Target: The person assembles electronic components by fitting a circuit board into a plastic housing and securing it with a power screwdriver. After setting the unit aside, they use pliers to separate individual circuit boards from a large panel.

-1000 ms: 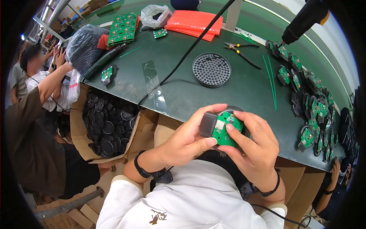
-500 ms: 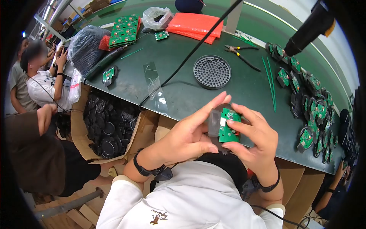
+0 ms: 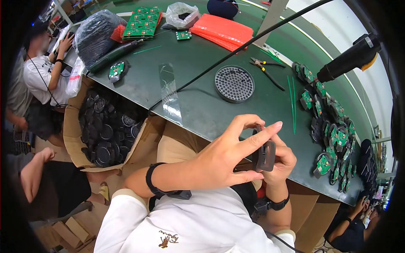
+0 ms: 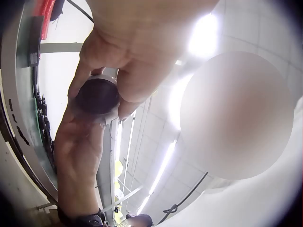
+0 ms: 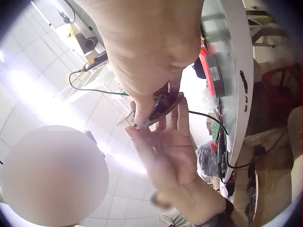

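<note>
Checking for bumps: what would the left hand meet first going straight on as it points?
Likely the right hand, just past the black part the left hand holds; exact depth is unclear.

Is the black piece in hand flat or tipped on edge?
Tipped on edge: the black piece shows its narrow side to the head camera.

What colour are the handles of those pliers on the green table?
Black and yellow; the handles show best in the head view.
</note>
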Demonstrator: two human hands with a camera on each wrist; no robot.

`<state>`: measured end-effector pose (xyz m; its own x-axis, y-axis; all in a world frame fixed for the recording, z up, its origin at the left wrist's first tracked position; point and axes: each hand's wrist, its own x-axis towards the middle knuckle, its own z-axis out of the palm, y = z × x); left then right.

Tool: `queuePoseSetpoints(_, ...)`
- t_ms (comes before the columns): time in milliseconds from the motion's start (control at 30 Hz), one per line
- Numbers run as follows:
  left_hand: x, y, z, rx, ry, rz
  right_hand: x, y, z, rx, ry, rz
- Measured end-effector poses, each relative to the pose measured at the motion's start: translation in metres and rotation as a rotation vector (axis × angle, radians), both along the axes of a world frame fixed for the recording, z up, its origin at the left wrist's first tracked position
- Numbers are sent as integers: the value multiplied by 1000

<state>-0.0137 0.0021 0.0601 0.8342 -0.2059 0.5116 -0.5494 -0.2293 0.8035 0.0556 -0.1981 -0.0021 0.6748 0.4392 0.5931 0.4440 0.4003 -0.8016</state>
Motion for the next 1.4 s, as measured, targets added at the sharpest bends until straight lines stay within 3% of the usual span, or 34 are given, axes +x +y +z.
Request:
queuePoseSetpoints(467,1,5,2,-19,-34,-36,-3,2,-1,59,3,68)
queuePoseSetpoints(1033,-1,5,-1,-19,4,14,-10,10,-1,36,-63,-30)
queuePoseSetpoints(1400,-4,7,-7,-13,-19,33,-15,9,4,44,3,10)
